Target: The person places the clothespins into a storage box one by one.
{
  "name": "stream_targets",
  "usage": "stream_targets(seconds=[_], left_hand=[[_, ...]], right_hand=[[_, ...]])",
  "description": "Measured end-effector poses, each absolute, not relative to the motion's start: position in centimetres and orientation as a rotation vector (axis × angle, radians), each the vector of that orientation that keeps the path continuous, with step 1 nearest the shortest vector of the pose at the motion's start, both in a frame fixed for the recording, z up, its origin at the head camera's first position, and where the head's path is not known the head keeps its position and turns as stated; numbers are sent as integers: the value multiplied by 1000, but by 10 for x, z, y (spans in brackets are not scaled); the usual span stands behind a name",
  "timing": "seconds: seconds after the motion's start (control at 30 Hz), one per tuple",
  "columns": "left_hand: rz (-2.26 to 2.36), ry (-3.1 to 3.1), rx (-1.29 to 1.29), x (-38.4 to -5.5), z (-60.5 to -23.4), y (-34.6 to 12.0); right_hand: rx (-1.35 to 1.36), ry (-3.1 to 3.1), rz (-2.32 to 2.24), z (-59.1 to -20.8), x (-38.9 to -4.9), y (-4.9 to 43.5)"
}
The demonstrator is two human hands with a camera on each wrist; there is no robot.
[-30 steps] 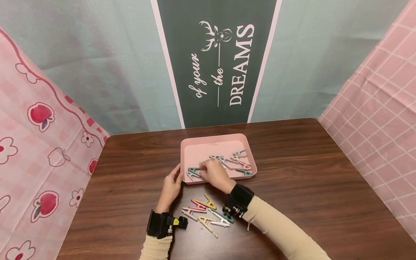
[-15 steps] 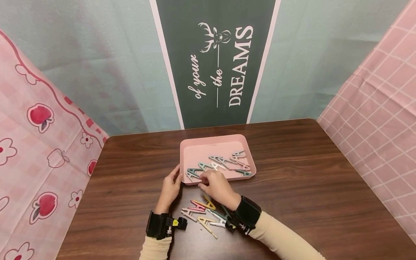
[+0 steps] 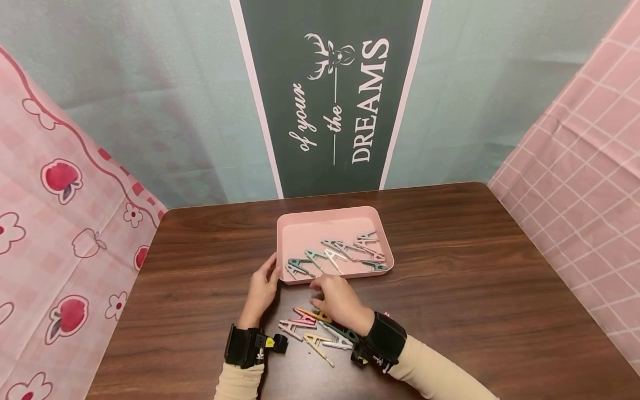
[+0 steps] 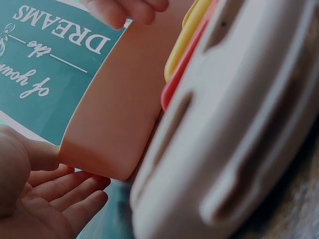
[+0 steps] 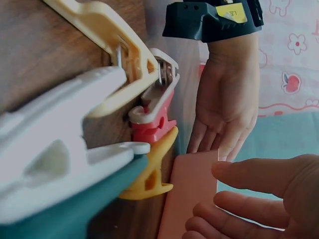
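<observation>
My left hand [image 3: 264,286] rests at the front left corner of the pink tray [image 3: 310,228]. In the left wrist view, its thumb touches the rim and its loosely straight fingers lie near the corner's underside. My right hand [image 3: 341,299] hovers just in front of the tray, above the far side of a loose pile of clothespins. Thumb and fingers stand apart, holding nothing, in the right wrist view. The pile has a pale yellow clothespin [image 3: 316,343], a white clothespin [image 5: 55,124], a yellow clothespin [image 5: 155,181], a red-pink clothespin [image 5: 157,124] and others. My right wrist partly hides it.
Inside the tray, several clothespins lie in a slanting row, among them a mint clothespin [image 3: 314,256] and a white clothespin [image 3: 333,258]. The brown wooden table [image 3: 450,250] extends on both sides. Cloth hangings [image 3: 200,111] stand behind and beside it.
My right hand has drawn back out of the tray toward the pile, leaving a teal clothespin at the tray's front left. The left hand has stayed at the corner.
</observation>
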State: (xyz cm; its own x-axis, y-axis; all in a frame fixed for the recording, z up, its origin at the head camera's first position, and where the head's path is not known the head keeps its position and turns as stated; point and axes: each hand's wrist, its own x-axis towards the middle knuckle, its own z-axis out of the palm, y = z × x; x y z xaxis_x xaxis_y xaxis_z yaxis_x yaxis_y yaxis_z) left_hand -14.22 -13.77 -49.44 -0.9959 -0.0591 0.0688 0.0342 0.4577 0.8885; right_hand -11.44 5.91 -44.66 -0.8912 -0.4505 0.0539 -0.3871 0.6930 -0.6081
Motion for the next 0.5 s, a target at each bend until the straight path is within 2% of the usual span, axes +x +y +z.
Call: stream_targets(seconds=[0.5], left_hand=[[-1602, -2595, 5, -142, -495, -138]], right_hand=[[-738, 2787, -833, -460, -108, 61]])
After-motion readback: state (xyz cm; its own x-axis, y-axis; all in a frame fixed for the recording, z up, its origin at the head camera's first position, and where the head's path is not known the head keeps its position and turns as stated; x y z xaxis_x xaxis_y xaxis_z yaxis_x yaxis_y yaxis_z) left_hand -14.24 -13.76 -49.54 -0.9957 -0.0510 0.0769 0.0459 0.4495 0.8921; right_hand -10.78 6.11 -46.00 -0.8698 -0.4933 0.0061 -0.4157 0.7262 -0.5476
